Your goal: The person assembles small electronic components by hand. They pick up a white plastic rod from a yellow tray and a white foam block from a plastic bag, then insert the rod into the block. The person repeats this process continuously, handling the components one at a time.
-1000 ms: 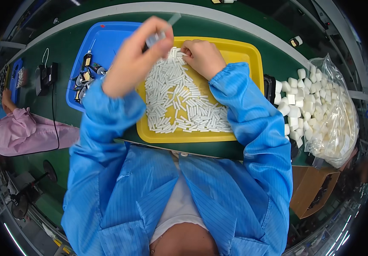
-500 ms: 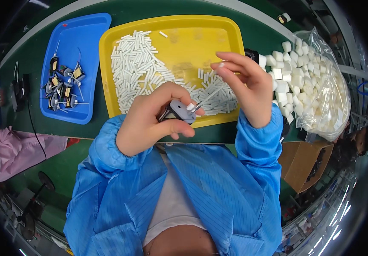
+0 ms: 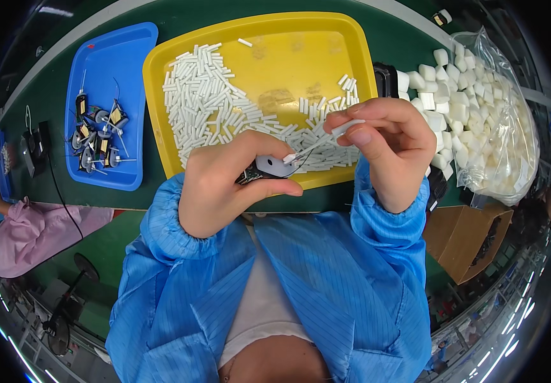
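Observation:
Over the near edge of the yellow tray (image 3: 313,38), my left hand (image 3: 221,175) is closed round a small device with a grey rounded end (image 3: 274,166) and a black body partly hidden in the palm. A small white piece (image 3: 289,158) sits at its tip, beside my left forefinger. From there a thin pale rod (image 3: 317,143) slants up to the right. My right hand (image 3: 390,143) pinches a short white tube (image 3: 348,127) between thumb and fingers at the rod's far end. Whether the tube is around the rod or only touching it, I cannot tell.
Many loose white tubes (image 3: 202,102) lie in the yellow tray. On the left, a blue tray (image 3: 112,51) holds several similar devices (image 3: 100,137). White foam-like blocks (image 3: 441,89) spill from a clear plastic bag (image 3: 511,147) at right. A cardboard box (image 3: 460,246) stands below the table edge.
My right hand has come down and slightly right, and the white tube in its pinch now meets the rod's far end. My left hand keeps its hold on the device. The view has shifted slightly.

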`<state>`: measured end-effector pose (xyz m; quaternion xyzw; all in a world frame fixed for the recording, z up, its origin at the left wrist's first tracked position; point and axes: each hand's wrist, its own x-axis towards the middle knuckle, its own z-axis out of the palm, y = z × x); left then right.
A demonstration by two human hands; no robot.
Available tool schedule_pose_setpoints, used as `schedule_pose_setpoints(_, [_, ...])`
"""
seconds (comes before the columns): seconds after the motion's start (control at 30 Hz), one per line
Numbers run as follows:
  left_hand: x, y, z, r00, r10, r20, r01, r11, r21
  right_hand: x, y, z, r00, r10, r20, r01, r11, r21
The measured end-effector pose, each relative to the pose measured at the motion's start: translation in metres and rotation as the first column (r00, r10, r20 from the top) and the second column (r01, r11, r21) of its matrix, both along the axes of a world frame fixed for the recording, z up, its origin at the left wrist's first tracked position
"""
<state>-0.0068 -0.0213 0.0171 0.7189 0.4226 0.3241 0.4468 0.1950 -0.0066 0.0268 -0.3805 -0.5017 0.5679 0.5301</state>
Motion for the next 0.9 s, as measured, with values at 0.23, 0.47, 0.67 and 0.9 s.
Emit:
schedule_pose_setpoints(0.23, [0.006,0.000,-0.006,0.998,0.042,-0.040,-0.035,0.987,0.160,0.002,0.006,-0.005,0.928,0.077,0.365,-0.107,0.992,0.062])
schedule_pose_setpoints(0.47, [0.010,-0.004,-0.005,0.994,0.073,-0.079,-0.048,0.958,0.283,-0.015,-0.004,-0.024,0.950,-0.126,0.285,0.077,0.981,0.179])
schedule_pose_setpoints(0.67, [0.016,-0.005,-0.012,0.986,0.149,-0.077,-0.097,0.880,0.465,-0.017,-0.010,-0.028,0.925,-0.115,0.362,0.050,0.982,0.183])
schedule_pose_setpoints(0.9, [0.010,-0.008,-0.007,0.993,0.080,-0.086,-0.043,0.930,0.366,-0.011,-0.006,-0.011,0.961,0.016,0.276,-0.032,0.998,0.051])
